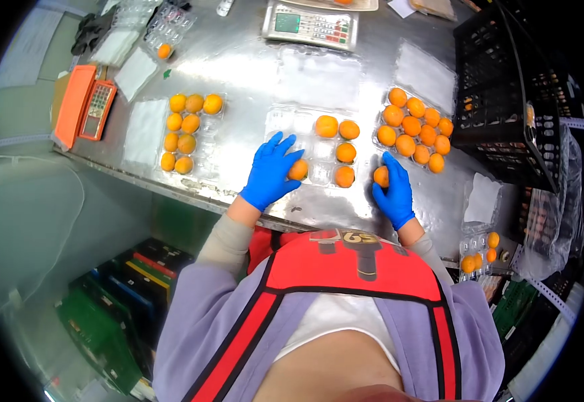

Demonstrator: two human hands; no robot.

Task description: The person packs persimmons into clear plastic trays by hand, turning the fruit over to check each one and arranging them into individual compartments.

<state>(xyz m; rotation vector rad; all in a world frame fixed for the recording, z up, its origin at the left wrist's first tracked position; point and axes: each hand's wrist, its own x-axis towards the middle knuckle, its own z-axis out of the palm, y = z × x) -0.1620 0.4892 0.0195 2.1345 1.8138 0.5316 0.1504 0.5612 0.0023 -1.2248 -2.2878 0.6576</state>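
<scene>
My left hand (268,172), in a blue glove, has its thumb and fingers curved around an orange fruit (298,170) at the near left of the middle clear plastic tray (320,153). More fruits sit in that tray's right part, one of them a larger fruit (326,126) at the back; several cells on its left hold nothing. Also gloved in blue, my right hand (397,194) pinches another orange fruit (381,176) between thumb and forefinger, just right of the tray. Behind that hand stands a fuller tray of fruits (411,126).
A partly filled tray (203,151) lies left. A scale (312,25) stands at the back, an orange scale (98,110) at the left edge. A tall black crate (503,100) borders the right. Another small tray (473,246) sits lower right.
</scene>
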